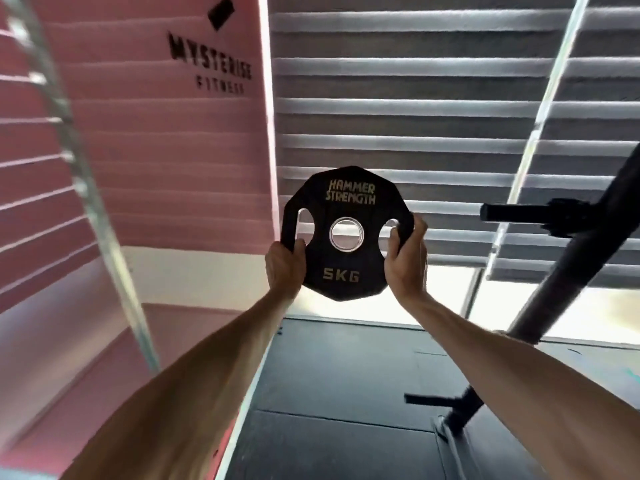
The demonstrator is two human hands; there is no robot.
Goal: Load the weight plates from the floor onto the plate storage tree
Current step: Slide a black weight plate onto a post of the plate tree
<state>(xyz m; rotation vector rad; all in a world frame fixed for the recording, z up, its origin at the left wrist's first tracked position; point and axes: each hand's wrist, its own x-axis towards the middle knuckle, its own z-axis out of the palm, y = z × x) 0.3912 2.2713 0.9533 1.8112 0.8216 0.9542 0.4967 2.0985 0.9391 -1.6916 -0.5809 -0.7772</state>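
**Here, a plate held up in both grips**

The black weight plate is in the air between the two grips, its flat face to the camera. Its lettering is upright, with "5KG" at the bottom. Its handle slots sit left and right. The left grip curls round the lower left rim at one slot. The right grip clamps the right rim at the other. Right of the right grip, apart from the plate, a black peg of the storage tree points toward it. The dark floor lies below.
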